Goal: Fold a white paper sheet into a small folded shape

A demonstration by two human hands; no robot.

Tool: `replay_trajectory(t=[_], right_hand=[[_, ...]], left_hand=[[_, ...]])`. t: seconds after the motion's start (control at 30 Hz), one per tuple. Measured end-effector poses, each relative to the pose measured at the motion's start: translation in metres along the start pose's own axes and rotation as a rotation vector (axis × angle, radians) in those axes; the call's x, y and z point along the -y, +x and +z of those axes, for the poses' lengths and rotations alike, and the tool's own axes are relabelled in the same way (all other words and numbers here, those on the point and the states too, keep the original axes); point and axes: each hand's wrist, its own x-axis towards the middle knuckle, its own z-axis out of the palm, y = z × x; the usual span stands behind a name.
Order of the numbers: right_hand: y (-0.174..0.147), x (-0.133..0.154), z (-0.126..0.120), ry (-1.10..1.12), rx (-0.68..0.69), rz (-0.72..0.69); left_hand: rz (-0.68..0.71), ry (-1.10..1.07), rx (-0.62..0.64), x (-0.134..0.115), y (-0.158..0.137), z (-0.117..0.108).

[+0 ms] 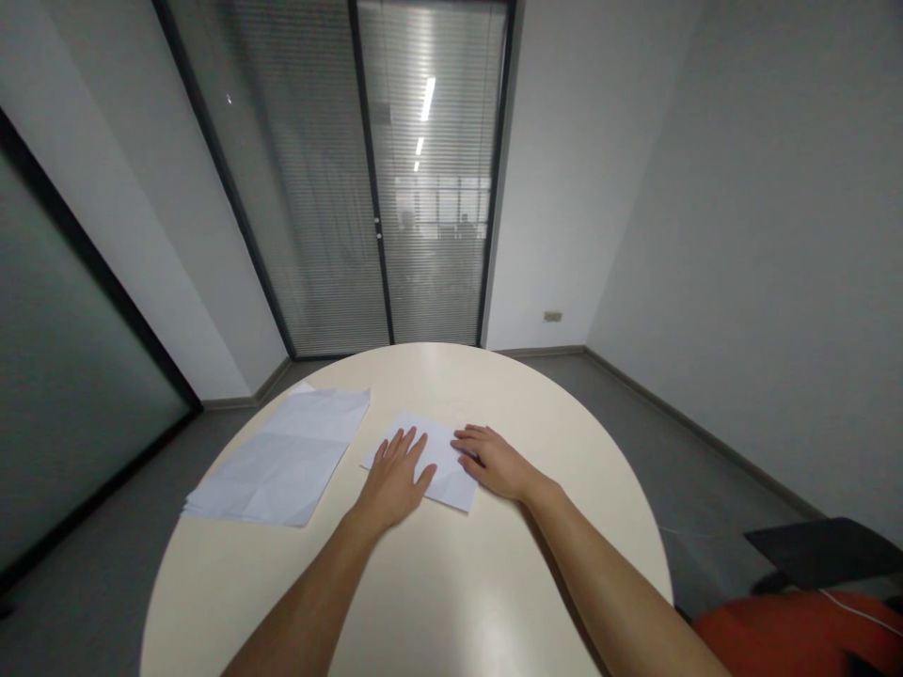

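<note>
Paper [447, 475], small and white, lies near the center of the frame, flat on the round table [430, 583], under both hands as I view them. Left hand [396, 478]: palm down on the paper's left part, fingers spread and pointing up the frame, thumb held well out toward the right. I read it as apart, pressed flat, nothing gripped. Left forearm [310, 588] comes up from the bottom edge, left of center, slanting rightward to the wrist.

Right hand [499, 465]: back up, at the paper's right edge, fingers slightly bent and aimed left, thumb below them with a gap showing. I log it as apart too; can't tell how firmly it presses. Right forearm [607, 578] runs in from the lower right, slanting up and left, wrist a little bent. Hands don't touch; a strip of paper shows between them.

Also in my view: larger creased sheets [282, 461] overlapping at the table's left side, blinds [437, 263] behind glass at upper center, a red seat [776, 635] at lower right.
</note>
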Motion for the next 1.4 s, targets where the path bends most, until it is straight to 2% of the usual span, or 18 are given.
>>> replay_trajectory(t=[0.2,0.4,0.53,0.73,0.87,1.03,1.23,1.4], right_hand=[[-0.002,0.006,-0.009,0.016,0.016,-0.032],[-0.001,0.015,-0.012,0.092,0.059,-0.058],[-0.003,0.018,-0.011,0.162,0.082,-0.012],[-0.004,0.017,-0.016,0.161,0.124,0.029],[-0.005,0.013,-0.019,0.123,0.137,0.053],[-0.007,0.011,-0.019,0.118,0.146,0.079],[-0.006,0.014,-0.022,0.096,0.171,0.074],[-0.007,0.015,-0.023,0.107,0.125,0.062]], left_hand=[[0.031,-0.03,0.048,0.002,-0.001,0.002],[-0.062,-0.009,-0.024,0.001,0.002,0.005],[-0.095,-0.024,-0.069,0.001,0.002,0.006],[-0.012,-0.169,-0.127,0.007,0.004,0.007],[0.12,-0.266,-0.212,0.01,0.006,0.006],[0.225,-0.345,-0.177,0.008,0.003,0.004],[0.219,-0.375,-0.141,0.006,0.001,-0.002],[0.164,-0.36,-0.093,0.004,0.002,-0.005]])
